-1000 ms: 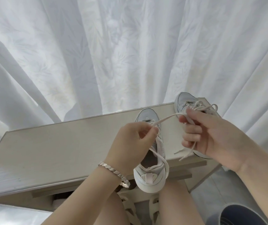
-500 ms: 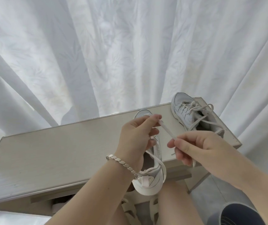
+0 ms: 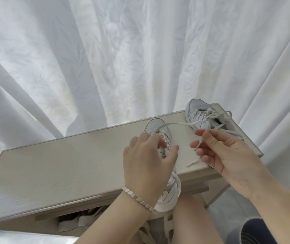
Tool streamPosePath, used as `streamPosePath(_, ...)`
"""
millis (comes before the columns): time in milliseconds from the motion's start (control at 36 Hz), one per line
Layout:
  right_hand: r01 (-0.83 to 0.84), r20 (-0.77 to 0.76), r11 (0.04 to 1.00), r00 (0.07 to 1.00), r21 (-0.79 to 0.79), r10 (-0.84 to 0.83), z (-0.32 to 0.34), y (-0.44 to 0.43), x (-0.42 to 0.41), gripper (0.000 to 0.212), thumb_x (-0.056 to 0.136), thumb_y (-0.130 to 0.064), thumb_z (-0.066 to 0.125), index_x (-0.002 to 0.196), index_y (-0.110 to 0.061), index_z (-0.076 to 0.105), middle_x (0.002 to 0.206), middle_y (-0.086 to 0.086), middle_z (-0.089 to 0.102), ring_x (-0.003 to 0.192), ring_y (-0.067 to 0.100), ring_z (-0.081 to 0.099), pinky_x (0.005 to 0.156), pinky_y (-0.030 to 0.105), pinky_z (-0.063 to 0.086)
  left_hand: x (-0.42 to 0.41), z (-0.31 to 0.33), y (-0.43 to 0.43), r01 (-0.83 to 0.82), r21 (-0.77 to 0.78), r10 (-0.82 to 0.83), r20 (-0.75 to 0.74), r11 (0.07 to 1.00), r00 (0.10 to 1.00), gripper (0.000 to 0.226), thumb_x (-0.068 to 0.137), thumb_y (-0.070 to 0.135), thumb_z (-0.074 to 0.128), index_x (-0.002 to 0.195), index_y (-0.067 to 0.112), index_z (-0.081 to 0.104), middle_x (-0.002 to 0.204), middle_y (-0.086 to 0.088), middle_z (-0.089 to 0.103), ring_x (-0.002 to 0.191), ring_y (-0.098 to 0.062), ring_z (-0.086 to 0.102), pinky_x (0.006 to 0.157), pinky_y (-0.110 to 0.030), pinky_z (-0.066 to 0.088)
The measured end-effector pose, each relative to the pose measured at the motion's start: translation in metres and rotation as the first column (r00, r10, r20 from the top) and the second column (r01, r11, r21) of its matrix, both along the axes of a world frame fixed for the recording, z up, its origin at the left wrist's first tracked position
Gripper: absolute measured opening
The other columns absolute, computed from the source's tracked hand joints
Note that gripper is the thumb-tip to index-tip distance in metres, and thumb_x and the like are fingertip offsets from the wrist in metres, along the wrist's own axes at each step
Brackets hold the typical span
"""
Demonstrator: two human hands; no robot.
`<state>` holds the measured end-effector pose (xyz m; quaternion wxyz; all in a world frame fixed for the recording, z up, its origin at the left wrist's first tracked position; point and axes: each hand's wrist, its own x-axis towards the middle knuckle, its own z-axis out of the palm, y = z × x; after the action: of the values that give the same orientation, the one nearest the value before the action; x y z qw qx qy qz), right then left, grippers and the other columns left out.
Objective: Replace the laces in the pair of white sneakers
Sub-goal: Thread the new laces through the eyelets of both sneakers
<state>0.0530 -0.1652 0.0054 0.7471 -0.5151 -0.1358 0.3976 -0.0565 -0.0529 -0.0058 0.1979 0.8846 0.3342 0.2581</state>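
Two white sneakers stand on a pale wooden table (image 3: 70,166). The nearer sneaker (image 3: 160,127) lies lengthwise, its heel over the table's front edge, and my left hand (image 3: 147,161) covers its middle with fingers curled down at the eyelets. A white lace (image 3: 177,123) arcs from that shoe's front to my right hand (image 3: 221,152), which pinches the lace near its tip between thumb and forefinger. The lace end hangs below those fingers. The second sneaker (image 3: 200,115) sits at the table's far right corner with its lace loose.
White patterned curtains (image 3: 140,59) hang right behind the table. My bare knees (image 3: 190,224) and sandals show under the table's front edge. A dark round object (image 3: 257,231) sits on the floor at the bottom right.
My left hand has dropped from holding the lace up down onto the nearer shoe's eyelets. My right hand now holds the lace farther right, drawing it out in a long arc.
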Motion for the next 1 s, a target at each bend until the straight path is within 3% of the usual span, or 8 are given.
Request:
streamPosePath(56,0.093,-0.028,0.995,0.995,0.032,-0.092,-0.002,0.006,-0.003,0.020,0.070,-0.016,0.060,0.086,-0.007,0.068,0.068,0.007,0.069,0.055,0.007,0.063,0.052,0.014,0.052,-0.002,-0.010,-0.003,-0.045,0.068,0.051,-0.080,0.997,0.995,0.046,0.066,0.067,0.036,0.068,0.028,0.059,0.076,0.012,0.050,0.078,-0.015,0.048,0.069,-0.029,0.034)
streamPosePath(167,0.147,0.003,0.988,0.989,0.050,-0.147,-0.009,0.017,-0.015,0.023,0.068,-0.006,0.061,0.091,-0.007,0.065,0.072,0.006,0.072,0.061,0.009,0.066,0.059,0.015,0.054,-0.001,-0.023,-0.004,-0.103,0.129,0.119,-0.127,0.986,0.985,0.039,0.062,0.063,0.045,0.058,0.030,0.064,0.080,0.012,0.050,0.083,-0.017,0.045,0.068,-0.030,0.031)
streamPosePath(306,0.172,0.140,0.984,0.976,-0.045,-0.164,-0.025,0.027,-0.030,0.016,0.079,0.005,0.063,0.082,-0.010,0.066,0.070,0.000,0.073,0.064,0.006,0.067,0.061,0.014,0.053,-0.005,-0.030,-0.006,-0.051,-0.214,0.044,-0.040,0.975,0.998,0.026,0.074,0.051,0.057,0.076,0.029,0.071,0.100,0.023,0.039,0.108,-0.006,0.022,0.095,-0.036,0.032)
streamPosePath(389,0.165,0.129,0.983,0.980,-0.079,-0.154,-0.034,0.026,-0.037,0.012,0.077,0.002,0.066,0.079,-0.009,0.067,0.071,0.002,0.073,0.066,0.008,0.068,0.059,0.013,0.051,-0.009,-0.031,-0.003,0.013,-0.364,0.032,0.117,0.931,0.993,0.008,0.076,0.031,0.073,0.069,0.029,0.072,0.100,0.026,0.040,0.107,-0.006,0.031,0.089,-0.034,0.042)
streamPosePath(528,0.228,0.097,0.971,0.971,-0.077,-0.220,-0.041,0.028,-0.044,0.008,0.075,-0.001,0.068,0.079,-0.008,0.068,0.070,0.003,0.073,0.065,0.008,0.068,0.058,0.013,0.050,-0.016,-0.031,0.002,0.091,-0.408,-0.018,0.178,0.908,0.984,0.019,0.074,0.026,0.076,0.060,0.037,0.067,0.098,0.026,0.045,0.104,0.002,0.037,0.079,-0.007,0.031)
streamPosePath(639,0.255,0.083,0.965,0.965,-0.055,-0.250,-0.043,0.028,-0.047,0.009,0.073,-0.002,0.068,0.079,-0.008,0.069,0.072,0.003,0.073,0.068,0.009,0.069,0.060,0.014,0.052,-0.022,-0.036,0.002,0.129,-0.373,-0.061,0.187,0.919,0.980,0.016,0.073,0.036,0.074,0.059,0.035,0.068,0.104,0.032,0.041,0.107,-0.001,0.041,0.086,-0.017,0.037)
streamPosePath(722,0.274,0.113,0.961,0.957,-0.047,-0.267,-0.044,0.027,-0.049,0.009,0.075,-0.001,0.069,0.080,-0.009,0.069,0.073,0.001,0.074,0.069,0.007,0.069,0.062,0.013,0.052,-0.022,-0.039,-0.001,0.112,-0.350,-0.043,0.201,0.930,0.979,0.014,0.067,0.047,0.065,0.079,0.039,0.067,0.104,0.032,0.042,0.107,0.001,0.041,0.088,-0.020,0.039)
streamPosePath(1000,0.353,0.422,0.926,0.866,-0.135,-0.269,-0.053,0.026,-0.055,0.012,0.076,-0.013,0.073,0.079,-0.022,0.066,0.074,-0.007,0.073,0.073,0.007,0.068,0.068,0.014,0.050,-0.020,-0.037,-0.001,0.100,-0.381,-0.024,0.200,0.919,0.979,0.008,0.066,0.043,0.066,0.061,0.037,0.068,0.101,0.030,0.044,0.104,-0.006,0.046,0.088,-0.028,0.041)
